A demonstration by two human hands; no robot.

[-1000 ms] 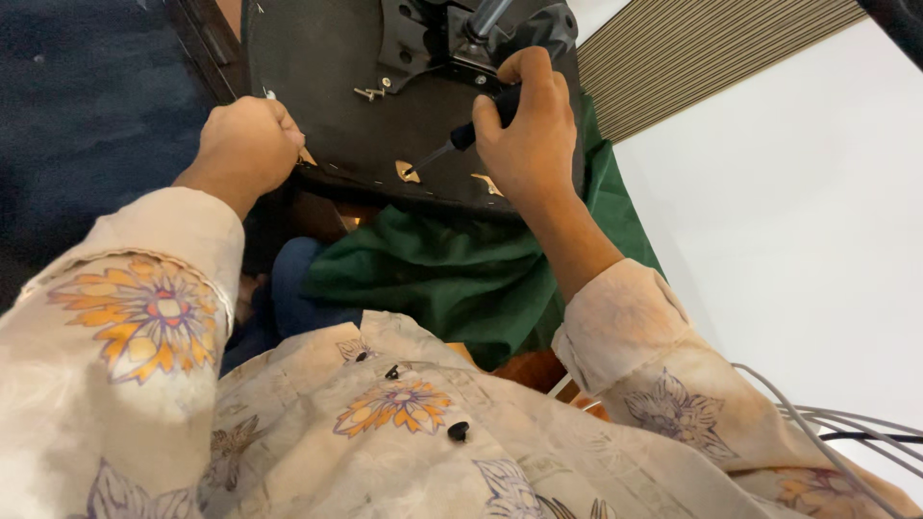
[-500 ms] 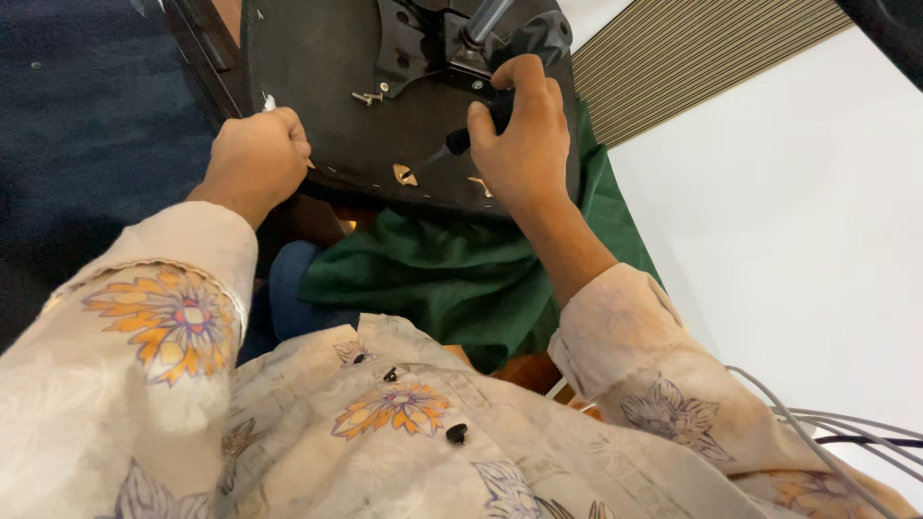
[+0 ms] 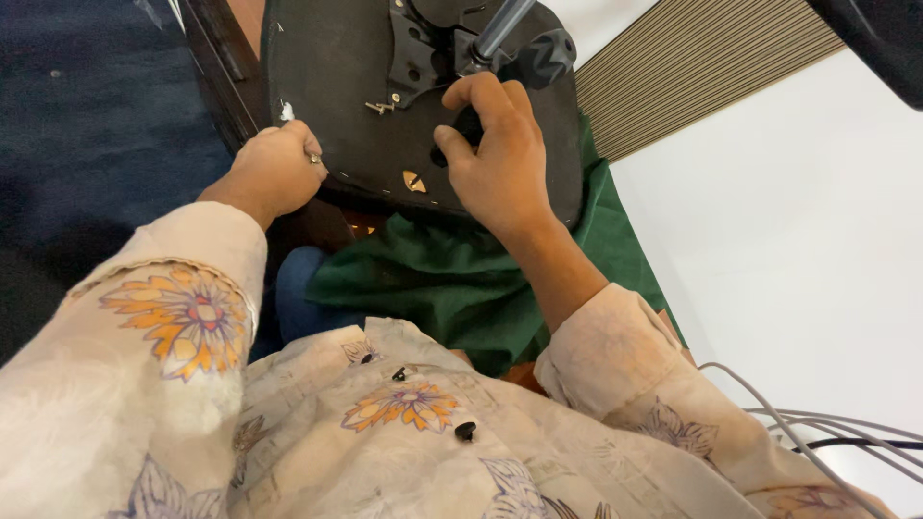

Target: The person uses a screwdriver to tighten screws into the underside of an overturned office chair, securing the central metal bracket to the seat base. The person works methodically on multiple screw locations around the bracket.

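Note:
An upturned black chair seat (image 3: 336, 67) lies in front of me, underside up. A black metal mechanism plate (image 3: 418, 43) is fixed to it, with a grey metal column (image 3: 502, 27) and a black knob (image 3: 550, 56). My left hand (image 3: 272, 171) is closed on the seat's left edge, beside a small white scrap (image 3: 286, 112). My right hand (image 3: 500, 154) rests on the underside just below the plate, fingers wrapped round the black handle of a screwdriver (image 3: 468, 125), whose tip is hidden. Loose screws (image 3: 380, 108) lie on the seat between my hands.
A green cloth (image 3: 433, 279) lies under the seat, over my lap. Dark blue carpet (image 3: 87, 115) is on the left, a white surface (image 3: 798, 240) on the right with a ribbed beige panel (image 3: 702, 67) behind it. Grey cables (image 3: 827, 428) run at the lower right.
My right hand has slid up the underside toward the mechanism plate, and the screwdriver shaft is now hidden. My left hand has kept its hold on the seat's edge.

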